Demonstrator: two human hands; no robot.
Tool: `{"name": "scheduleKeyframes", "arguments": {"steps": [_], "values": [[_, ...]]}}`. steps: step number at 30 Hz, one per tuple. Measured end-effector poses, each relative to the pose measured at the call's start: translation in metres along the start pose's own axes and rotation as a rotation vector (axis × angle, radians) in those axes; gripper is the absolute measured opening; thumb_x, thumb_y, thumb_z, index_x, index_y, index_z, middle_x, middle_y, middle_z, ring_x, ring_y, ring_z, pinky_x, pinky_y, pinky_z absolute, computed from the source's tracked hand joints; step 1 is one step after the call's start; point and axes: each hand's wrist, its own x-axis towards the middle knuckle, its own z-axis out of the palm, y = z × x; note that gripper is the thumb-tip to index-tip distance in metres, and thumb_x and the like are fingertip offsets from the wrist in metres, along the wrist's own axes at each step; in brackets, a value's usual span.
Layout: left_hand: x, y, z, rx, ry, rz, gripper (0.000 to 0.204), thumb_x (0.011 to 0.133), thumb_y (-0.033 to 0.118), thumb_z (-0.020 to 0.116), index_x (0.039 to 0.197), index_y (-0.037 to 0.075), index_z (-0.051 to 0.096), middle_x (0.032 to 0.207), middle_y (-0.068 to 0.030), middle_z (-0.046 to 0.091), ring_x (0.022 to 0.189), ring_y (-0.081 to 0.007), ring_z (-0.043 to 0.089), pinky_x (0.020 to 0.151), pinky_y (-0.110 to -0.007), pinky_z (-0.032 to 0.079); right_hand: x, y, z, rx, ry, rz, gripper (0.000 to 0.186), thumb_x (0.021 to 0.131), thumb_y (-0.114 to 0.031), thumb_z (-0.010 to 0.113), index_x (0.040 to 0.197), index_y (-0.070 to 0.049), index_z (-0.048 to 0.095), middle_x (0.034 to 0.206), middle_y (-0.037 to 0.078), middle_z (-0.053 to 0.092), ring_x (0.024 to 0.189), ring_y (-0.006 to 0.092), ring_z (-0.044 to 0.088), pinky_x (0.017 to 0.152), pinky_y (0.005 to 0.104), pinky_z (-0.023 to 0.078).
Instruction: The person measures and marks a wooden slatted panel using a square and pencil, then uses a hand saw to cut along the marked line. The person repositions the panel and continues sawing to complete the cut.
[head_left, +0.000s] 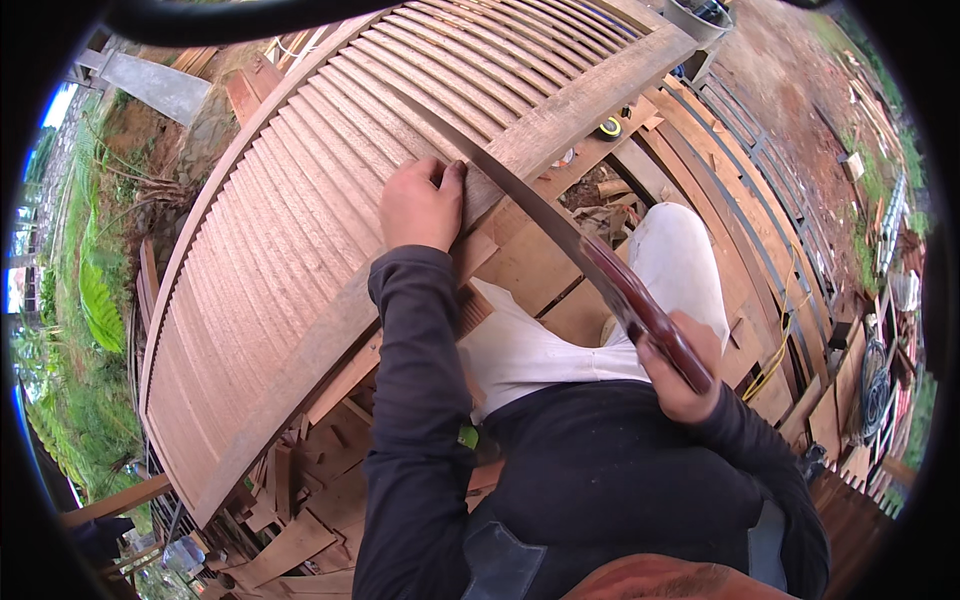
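Left hand [418, 208], fingers partly hidden, grip unclear, on slatted panel [290, 230]; right hand [674, 390] clasps long-bladed tool [548, 214] slanting, tip forward-left.

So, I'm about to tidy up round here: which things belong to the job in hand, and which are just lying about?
In the job, it seems:
louvred wooden panel, with the left hand on it
long-bladed tool, handle in the right hand

Lying about, apparently:
tape measure
coiled line
wood offcuts
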Motion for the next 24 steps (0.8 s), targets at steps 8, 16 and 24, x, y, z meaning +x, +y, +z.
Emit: {"name": "scheduleKeyframes", "arguments": {"steps": [8, 16, 24], "values": [[0.000, -0.006, 0.000, 0.037, 0.000, 0.002, 0.038, 0.091, 0.039, 0.072, 0.091, 0.001, 0.075, 0.096, -0.0233, 0.071, 0.093, -0.0416, 0.068, 0.085, -0.047, 0.052, -0.035, 0.007, -0.013, 0.049, 0.036, -0.021, 0.007, 0.086, -0.002, 0.069, 0.085, -0.001, 0.062, 0.069, 0.014, 0.058, 0.056, 0.0308, 0.058, 0.056, 0.0385, 0.043], [-0.002, -0.006, 0.001, 0.030, 0.006, 0.018, 0.035, 0.091, 0.035, 0.071, 0.085, 0.001, 0.072, 0.091, -0.0188, 0.067, 0.092, -0.0395, 0.065, 0.082, -0.048, 0.051, -0.002, 0.004, -0.001, 0.038, -0.028, -0.012, 0.007, 0.086, -0.005, 0.069, 0.087, -0.001, 0.063, 0.069, 0.012, 0.059, 0.058, 0.0290, 0.060, 0.058, 0.0357, 0.046], [0.000, -0.002, 0.001, 0.023, -0.004, 0.015, 0.035, 0.092, 0.035, 0.071, 0.085, 0.001, 0.072, 0.090, -0.0196, 0.067, 0.092, -0.0403, 0.064, 0.082, -0.049, 0.051, 0.015, 0.001, 0.015, 0.123, 0.049, -0.003, 0.004, 0.088, -0.002, 0.067, 0.089, -0.001, 0.063, 0.067, 0.012, 0.055, 0.056, 0.0282, 0.058, 0.056, 0.0379, 0.042]]}}
